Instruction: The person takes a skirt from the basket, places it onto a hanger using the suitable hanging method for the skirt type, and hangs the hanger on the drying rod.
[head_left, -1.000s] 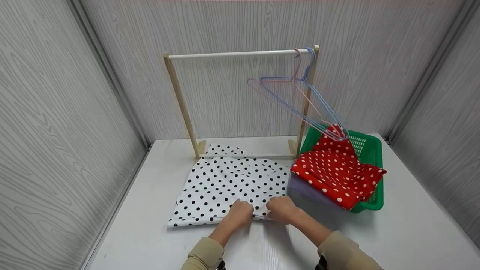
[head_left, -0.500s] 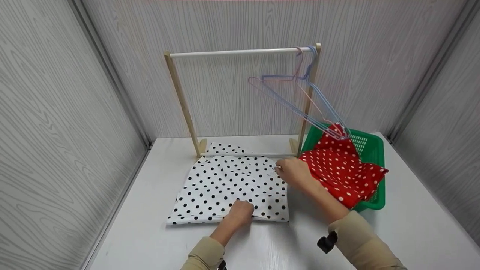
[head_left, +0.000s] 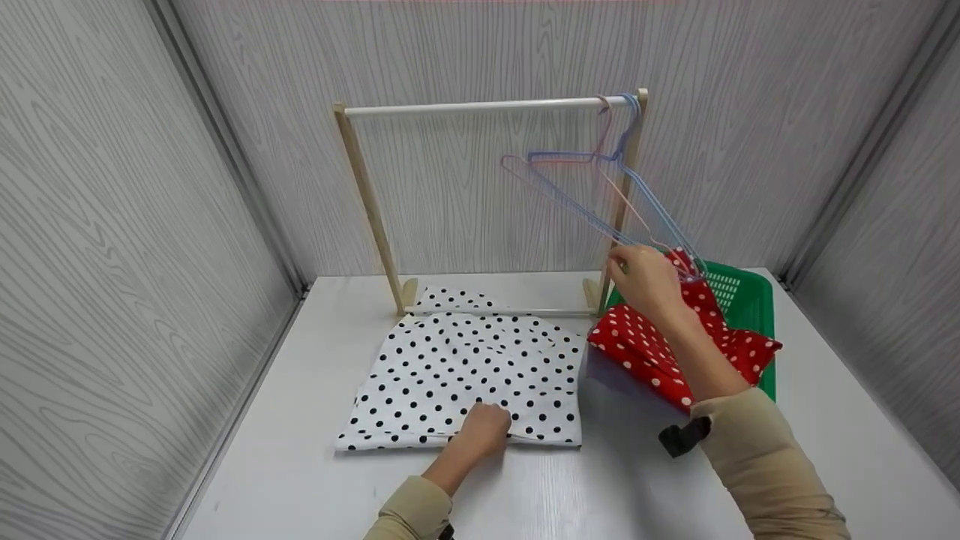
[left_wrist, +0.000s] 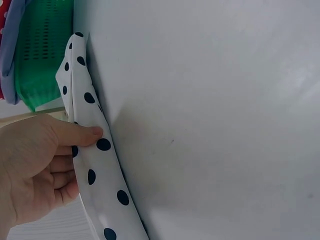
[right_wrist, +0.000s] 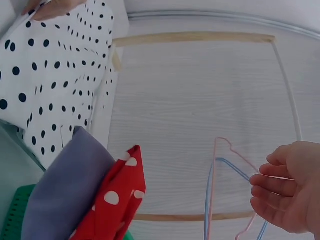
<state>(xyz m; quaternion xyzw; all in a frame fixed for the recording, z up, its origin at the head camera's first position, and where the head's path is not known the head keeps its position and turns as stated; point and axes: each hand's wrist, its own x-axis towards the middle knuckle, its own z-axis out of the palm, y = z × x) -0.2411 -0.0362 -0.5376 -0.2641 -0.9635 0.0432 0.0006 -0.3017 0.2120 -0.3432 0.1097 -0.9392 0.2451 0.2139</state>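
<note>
A white cloth with black polka dots (head_left: 450, 375) lies spread on the table, partly under the rack's lower bar. My left hand (head_left: 484, 431) pinches its front edge; in the left wrist view the thumb lies over the folded edge and the fingers go behind it. My right hand (head_left: 649, 285) is raised at the right, beside a pink hanger (head_left: 604, 135) and blue hangers (head_left: 652, 199). Its fingers are loosely bent with nothing between them in the right wrist view, where the hand (right_wrist: 295, 187) overlaps the hanger wires.
A rack with a white top rail (head_left: 465, 108) and wooden posts stands at the back. On the right is a green basket (head_left: 763, 300) with a red dotted cloth (head_left: 637, 337) and a purple cloth (head_left: 611, 371) hanging over its side. Grey panels enclose the table.
My right hand has let go of the white dotted cloth's front edge and risen up and right to the hangers. My left hand keeps its hold on the edge.
</note>
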